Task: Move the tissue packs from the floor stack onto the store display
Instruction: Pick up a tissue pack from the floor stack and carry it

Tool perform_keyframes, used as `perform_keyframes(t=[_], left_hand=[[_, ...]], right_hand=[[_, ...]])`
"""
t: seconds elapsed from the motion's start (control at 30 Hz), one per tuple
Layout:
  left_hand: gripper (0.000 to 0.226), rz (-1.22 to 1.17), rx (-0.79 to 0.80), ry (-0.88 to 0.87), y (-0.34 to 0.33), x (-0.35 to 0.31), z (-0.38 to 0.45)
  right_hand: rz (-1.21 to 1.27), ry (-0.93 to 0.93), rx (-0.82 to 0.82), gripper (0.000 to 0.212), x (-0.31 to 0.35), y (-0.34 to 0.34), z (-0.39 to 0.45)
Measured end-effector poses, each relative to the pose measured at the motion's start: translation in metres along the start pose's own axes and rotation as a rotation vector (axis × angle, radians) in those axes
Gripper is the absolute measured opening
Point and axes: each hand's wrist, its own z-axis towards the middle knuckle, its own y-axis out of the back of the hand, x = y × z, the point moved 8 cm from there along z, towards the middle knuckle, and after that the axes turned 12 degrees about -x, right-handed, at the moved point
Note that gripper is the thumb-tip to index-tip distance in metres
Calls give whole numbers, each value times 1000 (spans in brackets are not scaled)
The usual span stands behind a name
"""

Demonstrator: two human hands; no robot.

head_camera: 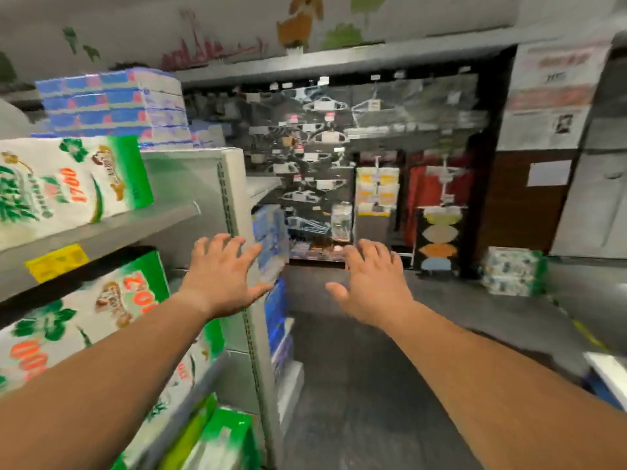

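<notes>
Both my arms reach forward over the aisle, and the view is blurred by motion. My left hand (225, 273) is open with fingers spread, palm down, beside the end post of the grey store display (234, 184). My right hand (368, 283) is open too, fingers spread, over the dark floor, holding nothing. White and green tissue packs (68, 184) lie on the display's shelves at left. Blue and white packs (115, 103) are stacked on top of it. A small stack of green-patterned tissue packs (514, 271) stands on the floor at far right.
A dark pegboard wall (325, 147) with hung goods closes the aisle ahead. Blue packs (271, 239) sit on the display's end shelves just past my left hand. A brown door (526, 205) and notices stand at right. A white and blue object (610, 378) pokes in at the right edge.
</notes>
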Motion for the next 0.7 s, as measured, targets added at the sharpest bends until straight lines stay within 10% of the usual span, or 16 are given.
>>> perform_keyframes(t=[0.4, 0.7], left_hand=[[89, -313, 67, -339, 28, -361, 64], [89, -351, 173, -453, -14, -500, 71]], right_hand=[[-303, -445, 83, 79, -330, 77, -151], [-351, -570, 158, 80, -433, 54, -197]])
